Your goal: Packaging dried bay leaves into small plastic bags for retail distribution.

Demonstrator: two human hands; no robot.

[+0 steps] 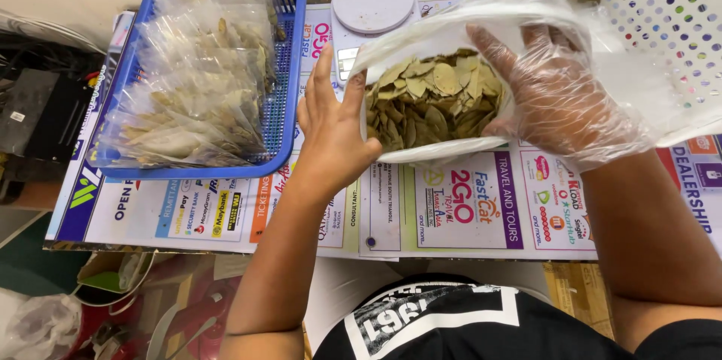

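The bare left hand (pixel 335 131) grips the clear bag of dried leaves (pixel 432 101) at its 9 o'clock edge, fingers closed on plastic. The gloved right hand (pixel 560 97) spreads wide at 3 o'clock, holding the bag above the desk (pixel 466 213).

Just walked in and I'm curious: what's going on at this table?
A person holds open a large clear bag of dried leaves: the bare left hand grips its near edge, and the right hand, in a thin plastic glove, is at its mouth. Small filled packets lie piled in a blue basket; a white scale stands behind.
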